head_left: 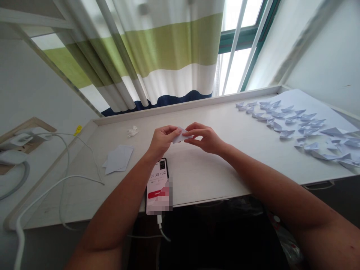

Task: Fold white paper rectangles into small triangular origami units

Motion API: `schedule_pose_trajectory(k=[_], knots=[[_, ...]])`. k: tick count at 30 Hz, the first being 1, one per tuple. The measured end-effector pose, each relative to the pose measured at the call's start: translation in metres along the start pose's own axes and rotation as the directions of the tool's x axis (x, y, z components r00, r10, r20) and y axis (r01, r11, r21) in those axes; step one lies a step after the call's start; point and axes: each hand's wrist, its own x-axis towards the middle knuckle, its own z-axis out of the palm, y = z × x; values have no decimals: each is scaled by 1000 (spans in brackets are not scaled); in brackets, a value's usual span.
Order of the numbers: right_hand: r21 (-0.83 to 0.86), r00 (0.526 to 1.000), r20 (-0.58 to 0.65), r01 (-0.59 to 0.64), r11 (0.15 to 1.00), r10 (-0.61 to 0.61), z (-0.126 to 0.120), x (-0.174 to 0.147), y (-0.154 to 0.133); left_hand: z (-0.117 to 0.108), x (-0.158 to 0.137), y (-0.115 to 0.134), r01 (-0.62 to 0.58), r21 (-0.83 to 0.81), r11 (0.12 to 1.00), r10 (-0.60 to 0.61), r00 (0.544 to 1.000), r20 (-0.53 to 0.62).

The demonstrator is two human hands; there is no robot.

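Observation:
Between my two hands, above the middle of the white desk, is a small folded piece of white paper. My left hand pinches its left end between thumb and fingers. From the other side, my right hand grips the right end with thumb and fingertips. A short stack of flat white paper sheets lies to the left of my left forearm. Many folded paper boats stand spread over the right part of the desk.
A phone showing a timer lies at the desk's front edge, plugged into a white cable. A crumpled tissue sits at the back left. Chargers and looping cables are at the far left. The desk has a raised back rim below a curtain.

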Motion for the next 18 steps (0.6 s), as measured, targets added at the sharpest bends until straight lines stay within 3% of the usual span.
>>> schedule_pose_trajectory(k=[6, 10, 13, 18], knots=[[35, 999, -4, -40, 999, 40, 0, 0, -1, -4, -1, 3, -14, 33, 999, 13, 1000, 27], [55, 995, -18, -101, 993, 102, -1, 2, -7, -6, 0, 0, -45, 50, 998, 36, 987, 157], [75, 983, -99, -145, 987, 152, -2, 3, -9, -4, 0, -2, -64, 9, 998, 60, 971, 233], [59, 977, -184, -100, 993, 109, -3, 4, -8, -2, -2, 3, -45, -16, 999, 48, 978, 205]])
